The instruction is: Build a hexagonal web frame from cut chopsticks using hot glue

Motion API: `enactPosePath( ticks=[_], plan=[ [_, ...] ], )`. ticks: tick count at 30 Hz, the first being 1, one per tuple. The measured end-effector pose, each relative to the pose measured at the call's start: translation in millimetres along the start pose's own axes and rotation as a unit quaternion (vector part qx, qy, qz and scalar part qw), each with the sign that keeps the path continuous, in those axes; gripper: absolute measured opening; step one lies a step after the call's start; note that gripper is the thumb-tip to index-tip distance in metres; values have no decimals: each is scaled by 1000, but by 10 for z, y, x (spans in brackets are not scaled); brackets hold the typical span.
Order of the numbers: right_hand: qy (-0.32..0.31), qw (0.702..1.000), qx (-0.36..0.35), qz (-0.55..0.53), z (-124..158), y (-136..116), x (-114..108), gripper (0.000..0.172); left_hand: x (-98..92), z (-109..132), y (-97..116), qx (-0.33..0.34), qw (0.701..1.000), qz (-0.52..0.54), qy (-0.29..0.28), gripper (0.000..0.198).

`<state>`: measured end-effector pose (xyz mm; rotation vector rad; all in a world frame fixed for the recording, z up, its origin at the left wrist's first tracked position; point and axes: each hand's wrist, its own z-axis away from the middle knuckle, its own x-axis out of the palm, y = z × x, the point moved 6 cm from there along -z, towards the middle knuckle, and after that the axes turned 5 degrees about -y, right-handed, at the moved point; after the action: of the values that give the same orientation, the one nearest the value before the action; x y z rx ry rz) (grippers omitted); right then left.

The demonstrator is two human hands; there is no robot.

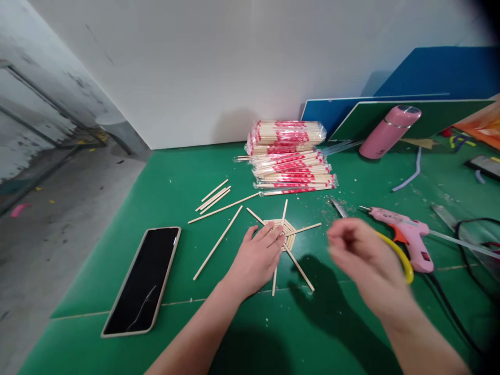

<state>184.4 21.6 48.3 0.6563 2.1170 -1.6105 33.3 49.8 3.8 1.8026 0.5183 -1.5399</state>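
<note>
My left hand (258, 255) lies with fingers stretched out over a web-shaped piece of wooden sticks (291, 240), pressing it to the green table. Long sticks radiate from this piece, with shorter ones laid in rings around the middle; my fingers hide part of it. To the right, my right hand (365, 260) is raised with its fingers curled into a pinch, slightly blurred. What it holds, if anything, is hidden. Behind it are pliers with a yellow handle (406, 265), partly covered. Loose sticks (217, 242) lie left of the web.
Wrapped chopstick bundles (291, 161) are stacked at the back. A pink glue gun (410, 234) with a cord lies to the right, near a pink bottle (390, 132). A phone (142, 281) rests at the left. Coloured boards (414, 120) lean at the back right.
</note>
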Motion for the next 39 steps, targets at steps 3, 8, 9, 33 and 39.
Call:
enactPosePath(
  ticks=[3, 8, 9, 33, 39],
  plan=[
    [-41, 998, 18, 33, -41, 111, 212, 19, 2, -1, 0, 0, 1000, 7, -4, 33],
    [-67, 995, 13, 73, -92, 196, 483, 22, 7, -11, -5, 2, 1000, 14, -5, 33],
    [-70, 994, 14, 79, -100, 195, 512, 22, 9, -13, -8, 3, 1000, 15, -5, 34],
    [-104, 987, 27, 122, -152, 192, 594, 15, 49, -44, -44, 3, 1000, 20, -20, 36],
    [-104, 987, 29, 123, -151, 187, 588, 16, 41, -40, -43, 0, 1000, 26, -12, 36]
  ],
)
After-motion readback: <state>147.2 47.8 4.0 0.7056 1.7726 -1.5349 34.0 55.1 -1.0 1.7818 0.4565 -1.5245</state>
